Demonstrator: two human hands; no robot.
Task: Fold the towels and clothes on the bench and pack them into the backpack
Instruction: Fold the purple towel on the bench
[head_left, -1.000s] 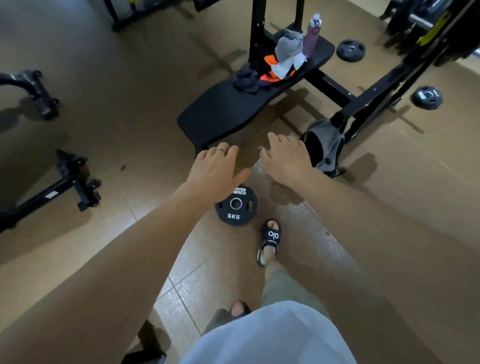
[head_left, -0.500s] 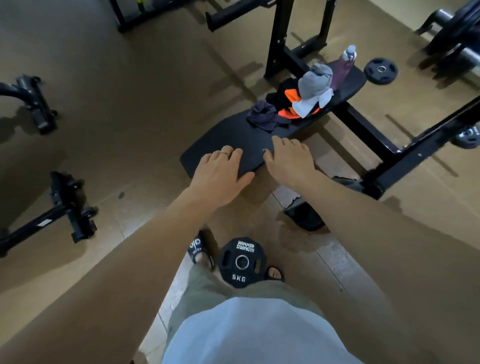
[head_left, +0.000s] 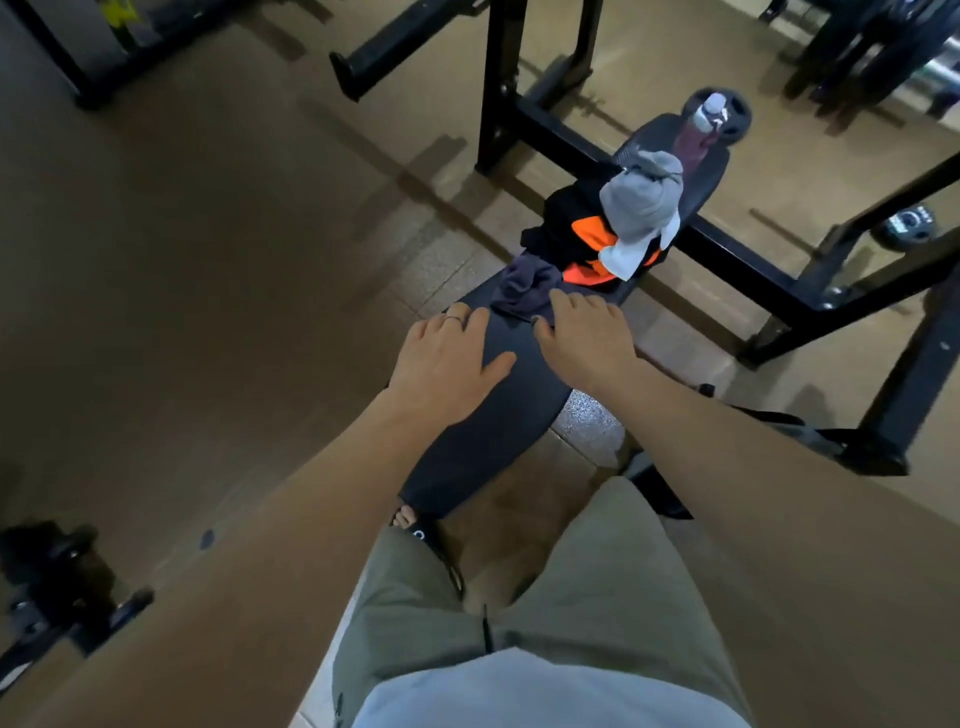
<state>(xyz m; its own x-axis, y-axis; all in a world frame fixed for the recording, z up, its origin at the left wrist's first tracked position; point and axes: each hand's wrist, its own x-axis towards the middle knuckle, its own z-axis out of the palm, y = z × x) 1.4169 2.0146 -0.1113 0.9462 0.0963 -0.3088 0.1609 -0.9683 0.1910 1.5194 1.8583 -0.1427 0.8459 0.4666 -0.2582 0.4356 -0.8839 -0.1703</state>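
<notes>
Black padding covers the counter (head_left: 498, 415), which runs from the lower middle of the frame toward the upper right. In this head view, the left hand (head_left: 447, 358) and the right hand (head_left: 587, 338) both reach out flat, fingers straight, holding nothing. Right fingertips (head_left: 558, 299) meet a dark cloth (head_left: 524, 286). Beyond it lie an orange garment (head_left: 587, 244), a grey towel (head_left: 641, 202) and a bottle (head_left: 698, 137). Folding has not started; next, I judge, comes gripping the dark cloth. I cannot make out the backpack for certain.

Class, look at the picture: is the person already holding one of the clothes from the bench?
No: both the left hand and the right hand are flat and open above the bench, short of the clothes.
</notes>
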